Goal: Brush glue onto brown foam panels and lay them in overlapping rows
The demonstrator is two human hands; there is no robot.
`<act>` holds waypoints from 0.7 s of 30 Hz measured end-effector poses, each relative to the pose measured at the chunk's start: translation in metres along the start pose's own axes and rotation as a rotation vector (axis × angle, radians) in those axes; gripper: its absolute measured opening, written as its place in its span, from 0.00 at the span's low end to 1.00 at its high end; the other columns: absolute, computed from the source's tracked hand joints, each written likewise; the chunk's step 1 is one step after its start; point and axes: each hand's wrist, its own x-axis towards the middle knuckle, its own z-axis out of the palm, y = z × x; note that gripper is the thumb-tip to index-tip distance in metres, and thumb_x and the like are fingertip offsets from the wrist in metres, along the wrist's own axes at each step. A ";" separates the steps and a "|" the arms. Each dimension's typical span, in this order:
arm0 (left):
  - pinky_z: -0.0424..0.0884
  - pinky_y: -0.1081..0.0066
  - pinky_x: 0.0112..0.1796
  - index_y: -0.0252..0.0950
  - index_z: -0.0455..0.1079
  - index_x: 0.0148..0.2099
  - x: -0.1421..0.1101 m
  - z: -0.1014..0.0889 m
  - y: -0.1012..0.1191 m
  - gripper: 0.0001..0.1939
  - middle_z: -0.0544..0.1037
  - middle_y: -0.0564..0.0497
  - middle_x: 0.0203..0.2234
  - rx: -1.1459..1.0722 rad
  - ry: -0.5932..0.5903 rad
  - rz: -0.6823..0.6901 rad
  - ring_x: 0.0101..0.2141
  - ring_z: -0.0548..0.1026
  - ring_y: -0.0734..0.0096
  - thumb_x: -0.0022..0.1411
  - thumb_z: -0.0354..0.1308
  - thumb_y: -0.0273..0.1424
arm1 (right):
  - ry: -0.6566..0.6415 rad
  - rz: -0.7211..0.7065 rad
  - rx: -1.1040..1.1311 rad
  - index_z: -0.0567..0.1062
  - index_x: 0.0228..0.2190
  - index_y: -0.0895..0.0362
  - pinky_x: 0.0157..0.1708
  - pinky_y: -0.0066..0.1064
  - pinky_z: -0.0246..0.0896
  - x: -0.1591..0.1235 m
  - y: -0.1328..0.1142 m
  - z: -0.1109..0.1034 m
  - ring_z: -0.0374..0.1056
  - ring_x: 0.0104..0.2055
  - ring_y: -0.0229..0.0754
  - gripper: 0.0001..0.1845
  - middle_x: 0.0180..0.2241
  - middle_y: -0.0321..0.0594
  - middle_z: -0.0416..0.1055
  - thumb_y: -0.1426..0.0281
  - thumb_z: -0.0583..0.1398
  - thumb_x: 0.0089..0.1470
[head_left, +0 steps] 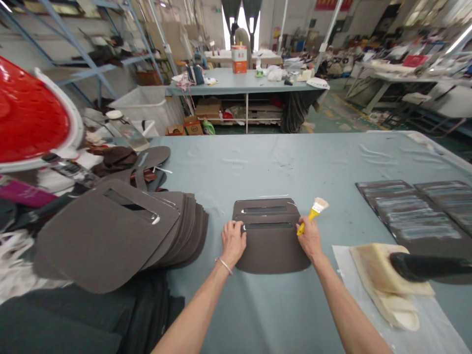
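In front of me on the table lies a dark brown panel (pixel 273 250) with a rounded near edge and two long slots. Its upper part looks like a second layer, or a fold, lying over it. My left hand (pixel 233 241), with a bracelet at the wrist, pinches the panel's left edge beside the lower slot. A paintbrush (pixel 314 211) with a yellow handle and pale bristles is gripped in my right hand (pixel 309 238), bristles pointing away from me. The fingers of that hand also meet the panel's right edge.
A stack of brown panels (pixel 110 231) stands at left, dark folded material (pixel 73 319) nearer me. At right, a yellowish block-shaped container (pixel 379 265) with a black handle sits on a white sheet (pixel 342 260). Streaked panels (pixel 413 211) lie beyond it.
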 end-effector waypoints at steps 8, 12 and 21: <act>0.57 0.56 0.51 0.40 0.63 0.53 0.001 0.001 0.012 0.24 0.62 0.44 0.54 0.010 -0.107 0.067 0.53 0.60 0.54 0.53 0.59 0.35 | -0.090 -0.018 0.003 0.66 0.37 0.56 0.32 0.30 0.44 -0.004 -0.012 0.019 0.56 0.40 0.44 0.08 0.35 0.42 0.65 0.75 0.53 0.52; 0.59 0.57 0.51 0.40 0.59 0.56 -0.012 -0.026 0.007 0.24 0.65 0.45 0.53 -0.146 -0.192 0.016 0.53 0.63 0.59 0.56 0.56 0.32 | -0.010 -0.085 0.072 0.66 0.35 0.56 0.35 0.31 0.49 -0.008 -0.016 0.008 0.58 0.39 0.43 0.07 0.37 0.43 0.66 0.73 0.52 0.52; 0.56 0.54 0.54 0.36 0.56 0.59 -0.189 -0.197 -0.086 0.25 0.62 0.40 0.56 0.294 0.269 -0.251 0.57 0.59 0.55 0.62 0.51 0.35 | 0.166 -0.073 0.211 0.68 0.38 0.58 0.34 0.35 0.55 -0.100 -0.057 -0.012 0.62 0.37 0.48 0.14 0.42 0.48 0.70 0.63 0.53 0.53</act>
